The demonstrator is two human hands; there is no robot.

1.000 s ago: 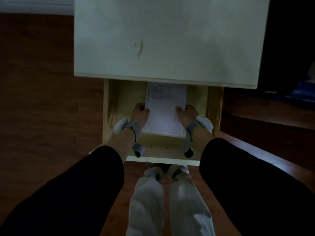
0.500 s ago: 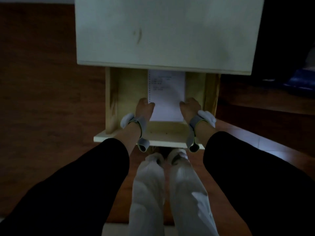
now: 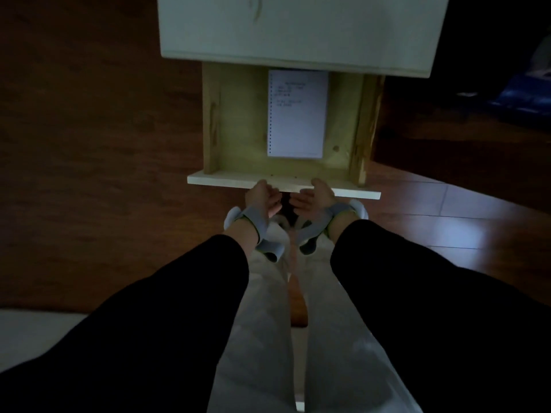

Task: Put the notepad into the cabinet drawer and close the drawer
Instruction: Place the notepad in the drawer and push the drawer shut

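Note:
The white spiral notepad (image 3: 296, 120) lies flat on the bottom of the open wooden drawer (image 3: 210, 120), its far end just under the cabinet's white top (image 3: 298, 25). Nothing touches the notepad. My left hand (image 3: 262, 198) and my right hand (image 3: 316, 198) are side by side at the middle of the drawer's white front panel (image 3: 220, 179), outside the drawer. Their palms face each other and their fingertips reach the panel's front edge. Neither hand holds anything. Both wrists wear grey bands.
Dark wooden floor (image 3: 89, 129) surrounds the cabinet, with a lighter lit patch (image 3: 447, 222) at the right. A blue object (image 3: 524, 96) lies at the far right. My legs in white trousers (image 3: 268, 338) stretch below the drawer front.
Both hands have let go of the notepad and drawn back out of the drawer to its front panel. The notepad now lies alone in the drawer.

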